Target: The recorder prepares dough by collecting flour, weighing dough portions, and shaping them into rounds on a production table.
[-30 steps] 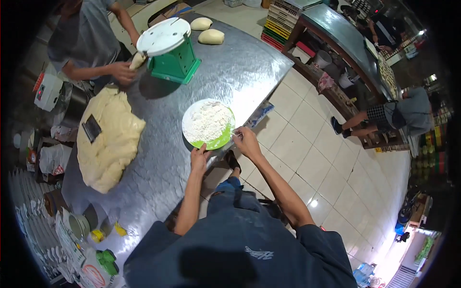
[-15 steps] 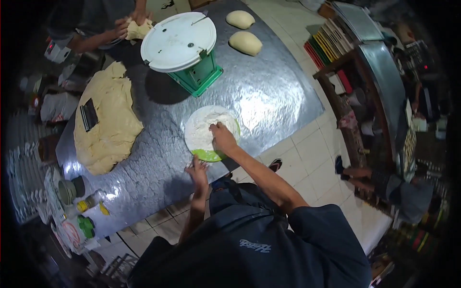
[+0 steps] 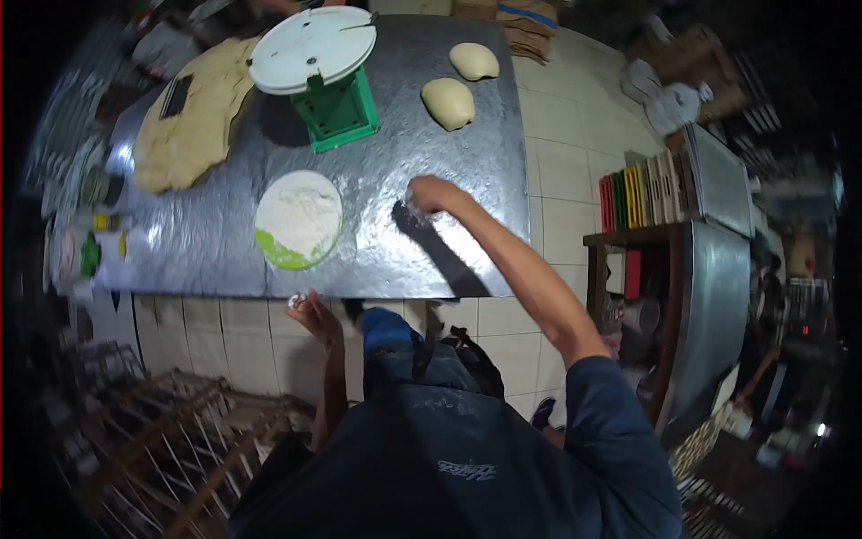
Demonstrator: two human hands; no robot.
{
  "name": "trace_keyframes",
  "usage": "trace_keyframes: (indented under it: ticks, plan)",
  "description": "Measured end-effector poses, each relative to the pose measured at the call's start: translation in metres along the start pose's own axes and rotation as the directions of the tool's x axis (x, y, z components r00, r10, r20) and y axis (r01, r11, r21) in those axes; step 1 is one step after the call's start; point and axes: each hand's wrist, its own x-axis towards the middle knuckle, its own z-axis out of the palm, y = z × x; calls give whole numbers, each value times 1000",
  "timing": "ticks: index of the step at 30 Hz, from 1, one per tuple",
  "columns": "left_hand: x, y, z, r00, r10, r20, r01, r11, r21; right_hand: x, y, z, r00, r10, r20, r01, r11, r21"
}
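A round lime-green bowl [image 3: 284, 254] of white flour [image 3: 307, 211] rests on the metal table. To its right, my right hand [image 3: 432, 194] hangs low over the tabletop, fingers closed downward, with white flour showing at the fingertips. Its dark shadow falls beside it. My left hand [image 3: 312, 316] is just off the front edge, below the bowl and apart from it. Its fingers are curled, with a white patch at the tips that I cannot make out. Two smooth dough balls [image 3: 448, 103] [image 3: 474, 61] sit at the far right of the table.
A green scale [image 3: 339, 112] with a white round top stands behind the bowl. At the left lies a big dough slab [image 3: 193, 130] bearing a dark scraper [image 3: 175, 96]. A shelf unit [image 3: 680, 296] is at the right, a slatted rack [image 3: 171, 440] at lower left.
My right hand has left the flour and moved right over the table. My left hand has come away from the bowl's rim to the front edge. The whole view has turned and shifted.
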Motion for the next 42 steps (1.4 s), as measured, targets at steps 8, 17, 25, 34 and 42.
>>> trace_keyframes:
  ticks: [8, 17, 25, 34, 42]
  plan:
    - [-154, 20, 19, 963, -250, -104, 267, 936, 231, 49, 62, -102, 926, -102, -363, 132, 990, 58]
    - [-252, -83, 1, 535, -776, -335, 845, 489, 216, 73, 73, -174, 733, -238, -637, 365, 928, 74]
    - [-362, -76, 101, 593, -620, -514, 756, 648, 90, 24, 150, -123, 734, -557, 388, 599, 801, 16]
    - [-476, -71, 315, 351, -691, -632, 808, 565, -168, -11, 142, -135, 433, -884, 177, 847, 466, 257]
    - [-471, -14, 366, 279, -568, -774, 527, 765, -371, 121, 112, -178, 582, -811, -68, 796, 584, -159]
